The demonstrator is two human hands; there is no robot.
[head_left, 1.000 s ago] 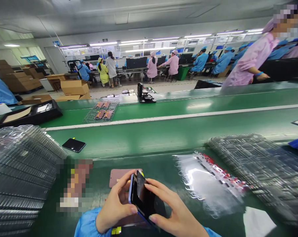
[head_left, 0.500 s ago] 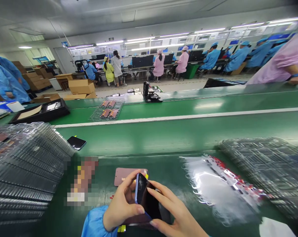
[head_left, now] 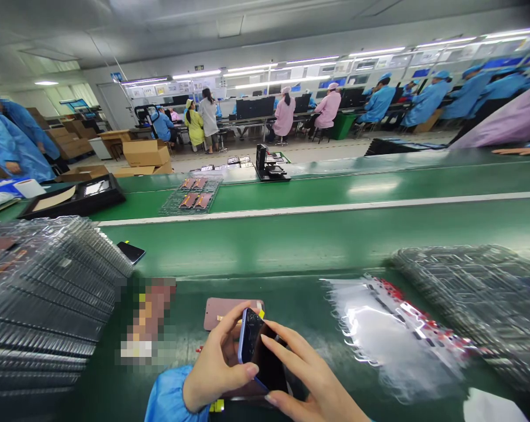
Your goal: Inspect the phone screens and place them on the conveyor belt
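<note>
A smartphone (head_left: 271,366) with a dark glossy screen and a blue-violet frame is held tilted between both hands. My left hand (head_left: 214,369), in a blue sleeve, clasps its left side with the thumb along the lower edge. My right hand (head_left: 315,375) grips the right side, its fingertips on the dark screen and its thumb at the bottom. Just beyond the hands lies a brownish-pink display panel (head_left: 218,306) with a yellow tab. Part of another brownish panel shows beneath the phone, mostly hidden by my hands.
Stacked clear plastic trays (head_left: 49,299) rise at left; more trays (head_left: 471,281) lie at right. Beside these is a fan of clear films (head_left: 379,334) with red tabs. Another phone (head_left: 132,252) lies on the green conveyor (head_left: 265,246). Co-workers sit at far benches.
The phone on the conveyor has shifted left, partly behind the tray stack. At right, the co-worker in pink has lowered a hand toward the green surface. My hands have barely moved.
</note>
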